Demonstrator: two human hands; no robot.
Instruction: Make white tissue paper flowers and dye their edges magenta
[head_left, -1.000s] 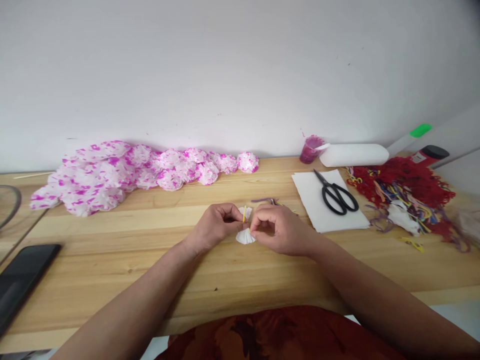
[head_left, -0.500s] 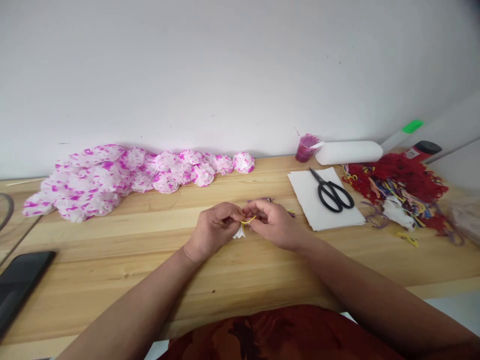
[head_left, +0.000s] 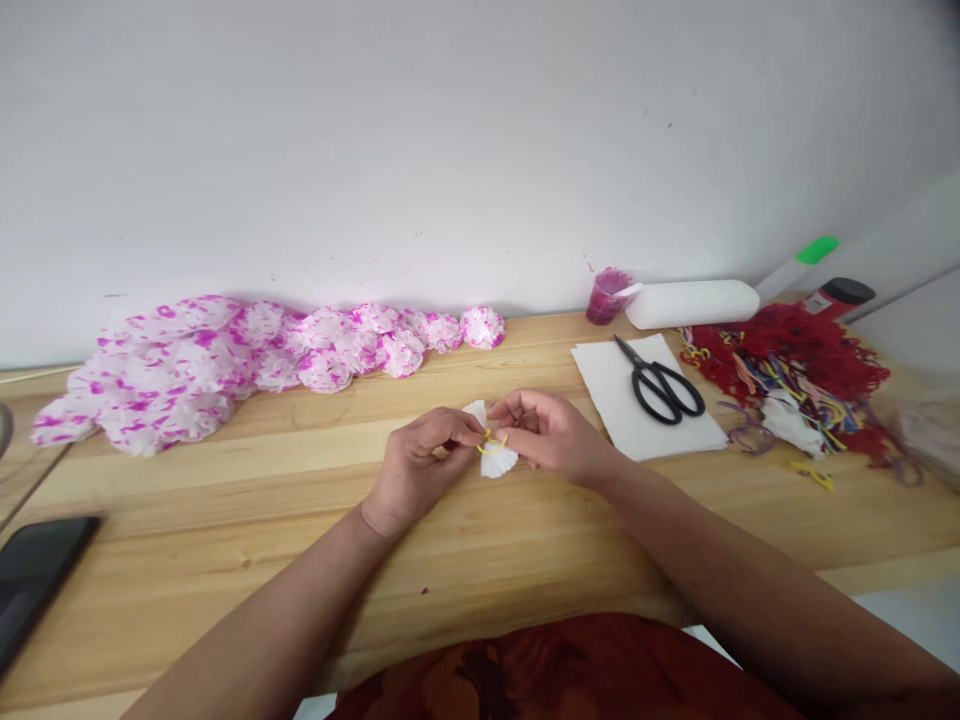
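A small white pleated paper (head_left: 498, 461) spreads like a fan between my hands, with a yellow string (head_left: 492, 443) round its pinched middle. My left hand (head_left: 429, 460) is closed, thumb and forefinger pinching at the string and the paper's waist. From the other side, my right hand (head_left: 551, 436) pinches an end of the yellow string between thumb and fingers. Right of my hands lies a stack of white paper sheets (head_left: 600, 372), with black-handled scissors (head_left: 660, 385) on top.
Pink-and-white paper pompoms (head_left: 172, 370) are heaped along the wall at left. A cup of magenta liquid (head_left: 609, 297), a white cylinder (head_left: 691, 304), a red-black container (head_left: 838, 298) and a pile of coloured strings (head_left: 795, 360) stand or lie at right. A phone (head_left: 45, 560) rests at left.
The pleated paper now shows above and below the yellow string, where mostly its lower tip showed before. My right hand has shifted slightly outward.
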